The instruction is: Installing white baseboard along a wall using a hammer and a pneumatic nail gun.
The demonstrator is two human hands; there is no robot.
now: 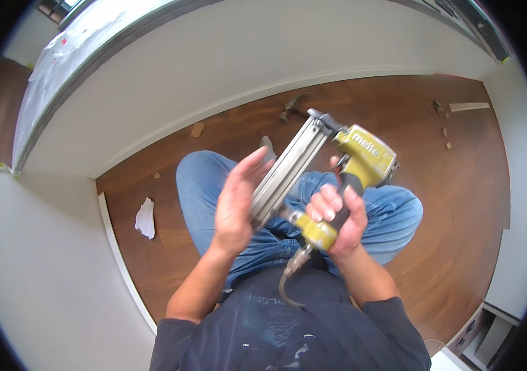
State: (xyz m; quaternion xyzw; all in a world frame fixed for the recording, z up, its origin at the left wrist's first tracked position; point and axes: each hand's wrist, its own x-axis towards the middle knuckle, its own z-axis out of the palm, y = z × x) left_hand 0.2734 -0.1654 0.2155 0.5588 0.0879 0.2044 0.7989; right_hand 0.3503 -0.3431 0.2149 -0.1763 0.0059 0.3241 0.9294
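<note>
A yellow and silver pneumatic nail gun [368, 154] is held up over my lap, tilted, with its long metal magazine [289, 167] running along its left side. My right hand [345, 219] is wrapped around the dark grip. From the yellow base of the handle a metal air fitting [298, 261] leads into a hose that curves down against my dark shirt. My left hand [234, 201] is beside the lower part of the magazine, fingers stretched out and slightly blurred. Whether its palm touches the magazine I cannot tell.
I sit cross-legged in jeans [198, 185] on a brown wood floor [455, 198]. A hammer [288, 108] lies near the far wall's white baseboard [245, 93]. Wood scraps [197, 129], a torn white piece [145, 218] and a pale strip [468, 106] lie around.
</note>
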